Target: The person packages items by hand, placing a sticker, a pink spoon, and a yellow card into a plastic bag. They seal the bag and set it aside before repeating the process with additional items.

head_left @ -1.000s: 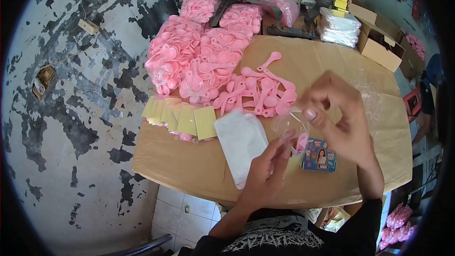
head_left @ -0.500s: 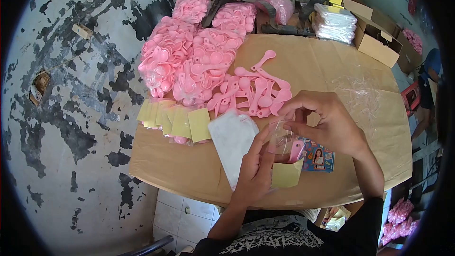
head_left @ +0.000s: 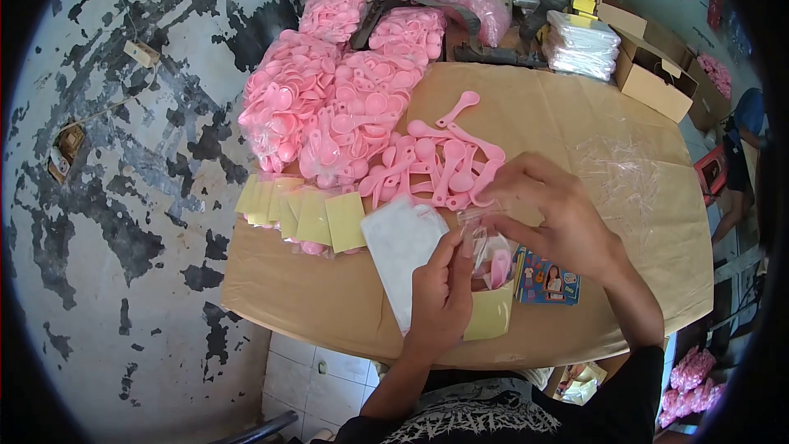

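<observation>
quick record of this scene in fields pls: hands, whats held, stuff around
left hand: pinches the clear bag from below
right hand: pinches the bag's top edge
bag: holds a pink spoon; yellow card at its lower end
beside: white stack, printed card
behind: loose pink spoons, yellow packets, bagged spoons
surface: cardboard-covered table

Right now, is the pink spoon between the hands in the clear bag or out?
In: the pink plastic spoon shows through the small clear plastic bag that the left hand and right hand pinch.
</observation>
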{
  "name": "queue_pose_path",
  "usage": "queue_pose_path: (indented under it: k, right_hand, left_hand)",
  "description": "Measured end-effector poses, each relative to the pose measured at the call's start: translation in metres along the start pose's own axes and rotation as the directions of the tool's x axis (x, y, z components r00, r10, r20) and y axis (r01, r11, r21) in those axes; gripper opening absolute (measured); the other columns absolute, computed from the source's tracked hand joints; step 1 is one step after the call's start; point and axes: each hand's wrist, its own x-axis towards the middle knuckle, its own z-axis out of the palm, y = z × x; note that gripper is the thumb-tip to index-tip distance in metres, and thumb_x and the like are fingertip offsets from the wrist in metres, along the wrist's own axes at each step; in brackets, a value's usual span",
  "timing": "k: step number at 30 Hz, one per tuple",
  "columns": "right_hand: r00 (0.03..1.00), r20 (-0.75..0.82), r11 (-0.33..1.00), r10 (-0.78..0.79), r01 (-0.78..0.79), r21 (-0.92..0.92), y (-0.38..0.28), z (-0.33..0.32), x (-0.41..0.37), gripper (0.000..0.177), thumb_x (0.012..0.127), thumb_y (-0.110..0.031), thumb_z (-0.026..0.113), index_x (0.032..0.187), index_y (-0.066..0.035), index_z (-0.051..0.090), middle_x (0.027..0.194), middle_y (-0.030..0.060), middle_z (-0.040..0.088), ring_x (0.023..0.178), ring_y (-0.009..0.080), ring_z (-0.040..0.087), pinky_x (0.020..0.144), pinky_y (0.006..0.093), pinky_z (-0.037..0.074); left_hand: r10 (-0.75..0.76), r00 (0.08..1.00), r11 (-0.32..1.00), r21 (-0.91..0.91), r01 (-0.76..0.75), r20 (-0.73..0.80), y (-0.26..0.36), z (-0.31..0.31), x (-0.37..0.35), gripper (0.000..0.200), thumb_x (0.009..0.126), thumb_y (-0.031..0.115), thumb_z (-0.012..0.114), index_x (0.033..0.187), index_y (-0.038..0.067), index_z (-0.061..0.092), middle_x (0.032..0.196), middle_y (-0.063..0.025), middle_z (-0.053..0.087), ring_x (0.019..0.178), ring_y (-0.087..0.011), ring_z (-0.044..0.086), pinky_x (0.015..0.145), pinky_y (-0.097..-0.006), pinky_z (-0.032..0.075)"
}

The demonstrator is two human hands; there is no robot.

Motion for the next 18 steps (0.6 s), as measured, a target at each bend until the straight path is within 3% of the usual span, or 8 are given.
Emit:
queue_pose_path:
  k: [2, 4, 6, 9, 15, 18]
  right_hand:
    - [0.994, 0.014, 0.979, -0.104, 0.105, -0.172, -0.004, -0.003, 0.002, 0.020, 0.073, -0.009, 0.074, 0.093, -0.008, 0.067, 0.086, 0.0027, 0.064, 0.088, 0.0215, 0.061, 0.075, 0.0353, 0.051]
    - [0.984, 0.028, 0.942, -0.176, 0.176, -0.286, -0.005, -0.003, 0.002, 0.016, 0.072, -0.013, 0.074, 0.087, -0.009, 0.069, 0.083, 0.0011, 0.063, 0.085, 0.0195, 0.060, 0.074, 0.0339, 0.050]
    - [0.975, 0.032, 0.913, -0.222, 0.219, -0.344, -0.002, 0.003, -0.001, 0.016, 0.072, -0.017, 0.074, 0.085, -0.010, 0.069, 0.082, 0.0005, 0.063, 0.083, 0.0178, 0.060, 0.074, 0.0323, 0.049]
    - [0.968, 0.049, 0.886, -0.245, 0.244, -0.393, 0.001, 0.006, -0.003, 0.018, 0.068, -0.016, 0.072, 0.084, -0.009, 0.068, 0.079, 0.0001, 0.062, 0.082, 0.0177, 0.059, 0.073, 0.0325, 0.049]
    - [0.980, 0.128, 0.887, -0.151, 0.192, -0.420, 0.011, 0.005, -0.007, 0.018, 0.062, -0.012, 0.072, 0.075, -0.008, 0.060, 0.077, 0.0026, 0.062, 0.075, 0.0194, 0.059, 0.068, 0.0329, 0.048]
    - [0.992, -0.055, 0.933, -0.116, 0.090, -0.347, 0.015, -0.001, -0.004, 0.015, 0.065, -0.006, 0.069, 0.072, -0.006, 0.056, 0.072, 0.0028, 0.058, 0.067, 0.0170, 0.057, 0.062, 0.0312, 0.047]
  left_hand:
    - [0.054, 0.997, 0.997, 0.049, -0.051, -0.056, -0.002, 0.003, 0.000, 0.031, 0.099, 0.009, 0.045, 0.128, -0.003, 0.050, 0.079, -0.0029, 0.054, 0.066, -0.0080, 0.053, 0.057, -0.0232, 0.046]
    - [0.075, 0.995, 0.989, 0.135, -0.067, -0.058, 0.000, 0.004, -0.002, 0.032, 0.099, 0.008, 0.046, 0.128, -0.004, 0.051, 0.071, -0.0010, 0.055, 0.061, -0.0035, 0.051, 0.053, -0.0207, 0.043]
    - [0.060, 0.998, 0.965, 0.257, -0.055, -0.014, 0.007, 0.003, -0.004, 0.033, 0.100, 0.011, 0.044, 0.129, -0.004, 0.050, 0.085, -0.0053, 0.064, 0.069, -0.0065, 0.060, 0.058, -0.0210, 0.049]
    - [0.123, 0.992, 0.936, 0.335, -0.109, -0.021, 0.011, 0.007, -0.001, 0.031, 0.099, 0.010, 0.045, 0.126, -0.004, 0.053, 0.068, -0.0023, 0.060, 0.059, -0.0026, 0.049, 0.051, -0.0212, 0.041]
    - [0.139, 0.987, 0.847, 0.506, -0.162, 0.084, 0.020, 0.010, 0.005, 0.029, 0.098, 0.008, 0.047, 0.123, -0.004, 0.055, 0.052, 0.0001, 0.045, 0.049, -0.0048, 0.038, 0.045, -0.0259, 0.033]
    - [0.140, 0.978, 0.843, 0.499, -0.199, 0.154, 0.021, 0.006, 0.002, 0.031, 0.100, 0.011, 0.043, 0.127, -0.003, 0.051, 0.066, -0.0045, 0.059, 0.053, -0.0059, 0.049, 0.049, -0.0236, 0.042]
